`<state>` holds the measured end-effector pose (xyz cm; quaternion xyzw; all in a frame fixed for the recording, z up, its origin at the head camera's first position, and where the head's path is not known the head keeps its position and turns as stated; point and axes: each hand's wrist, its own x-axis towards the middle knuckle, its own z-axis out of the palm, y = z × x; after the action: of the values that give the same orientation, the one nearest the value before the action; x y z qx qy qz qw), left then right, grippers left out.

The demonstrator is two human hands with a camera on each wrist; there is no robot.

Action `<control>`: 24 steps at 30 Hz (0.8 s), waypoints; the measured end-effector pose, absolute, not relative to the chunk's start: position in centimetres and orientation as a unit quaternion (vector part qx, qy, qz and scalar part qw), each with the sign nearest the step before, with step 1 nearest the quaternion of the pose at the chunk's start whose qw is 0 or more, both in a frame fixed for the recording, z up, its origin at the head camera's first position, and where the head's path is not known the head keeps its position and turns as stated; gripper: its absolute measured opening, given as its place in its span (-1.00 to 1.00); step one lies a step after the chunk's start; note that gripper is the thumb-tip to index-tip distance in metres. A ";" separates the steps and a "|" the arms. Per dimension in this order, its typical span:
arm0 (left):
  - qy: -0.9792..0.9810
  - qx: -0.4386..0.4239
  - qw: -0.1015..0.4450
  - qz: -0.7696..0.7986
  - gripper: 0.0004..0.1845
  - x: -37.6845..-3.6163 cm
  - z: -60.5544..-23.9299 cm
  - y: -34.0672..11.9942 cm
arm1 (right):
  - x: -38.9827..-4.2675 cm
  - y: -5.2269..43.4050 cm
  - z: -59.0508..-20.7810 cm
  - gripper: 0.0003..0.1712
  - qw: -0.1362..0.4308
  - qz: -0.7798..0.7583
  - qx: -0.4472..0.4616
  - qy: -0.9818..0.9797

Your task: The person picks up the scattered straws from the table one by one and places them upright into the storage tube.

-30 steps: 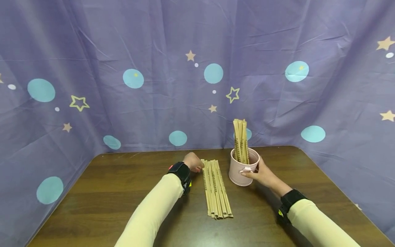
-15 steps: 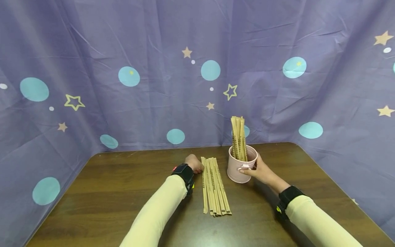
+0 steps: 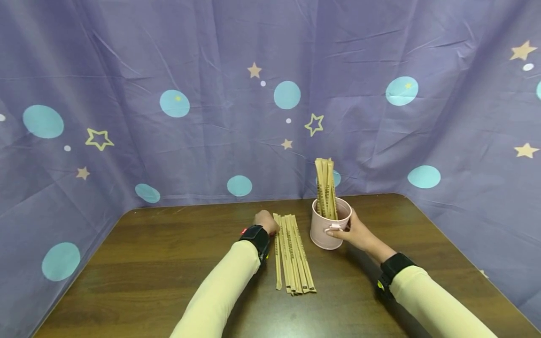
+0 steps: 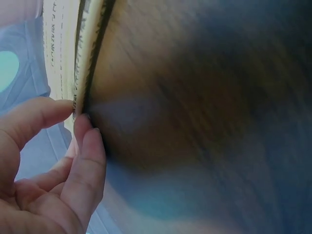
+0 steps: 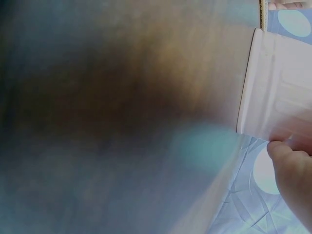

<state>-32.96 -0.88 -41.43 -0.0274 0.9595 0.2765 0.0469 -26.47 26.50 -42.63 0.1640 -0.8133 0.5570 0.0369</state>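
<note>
Several slim sticks in tan printed paper wrappers (image 3: 298, 258) lie side by side on the table. My left hand (image 3: 266, 221) is at the far end of the leftmost paper-wrapped stick (image 3: 278, 267), which lies slightly apart from the row. In the left wrist view, thumb and fingertips (image 4: 91, 144) pinch that stick's end. A pale pink bucket (image 3: 323, 232) stands to the right, with more wrapped sticks (image 3: 324, 188) upright inside. My right hand (image 3: 359, 234) grips its right side, thumb in front near the handle joint, the other fingers mostly hidden behind.
Everything stands on a dark brown wooden table (image 3: 169, 253) with rounded far corners. A purple curtain (image 3: 211, 141) with stars and dots hangs right behind the table's far edge.
The leftmost wrapped stick has shifted left, opening a gap from the row, with my left hand at its far end. My right hand keeps its grip on the bucket.
</note>
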 end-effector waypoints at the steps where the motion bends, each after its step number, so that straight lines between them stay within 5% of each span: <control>1: 0.959 -0.031 0.047 0.279 -0.78 -32.9 -41.4 -0.8 | -26.4 26.5 -42.6 0.11 0.038 0.557 0.164 -0.814; 24: 0.948 -0.035 0.051 0.311 -0.72 -32.6 -41.6 -0.8 | -26.1 26.3 -42.1 0.14 0.026 0.552 0.153 -0.819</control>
<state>-32.65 -0.82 -41.56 -0.0345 0.9484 0.3110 0.0513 -26.13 26.31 -42.12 0.1528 -0.8192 0.5522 0.0264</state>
